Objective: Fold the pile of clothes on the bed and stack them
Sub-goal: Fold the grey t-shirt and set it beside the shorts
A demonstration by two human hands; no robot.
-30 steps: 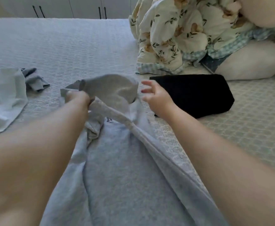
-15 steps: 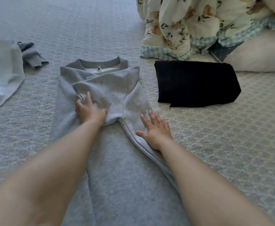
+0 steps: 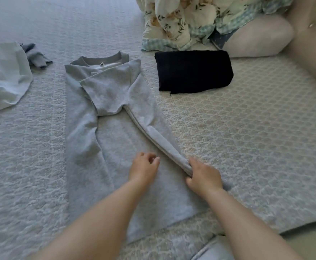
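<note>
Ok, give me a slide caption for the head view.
Right hand grips grey sweatshirt's folded side; left hand hovers.

1. This is a bedroom in a home: a wide bed (image 3: pixel 247 128) with a textured quilted cover fills the view.
2. A crumpled floral duvet (image 3: pixel 181 21) and a pale pillow (image 3: pixel 256 38) sit at its far right.
3. Household laundry lies on the cover: a grey sweatshirt (image 3: pixel 104 113), a folded black garment (image 3: pixel 192 70), and a white garment (image 3: pixel 3 76).
</note>
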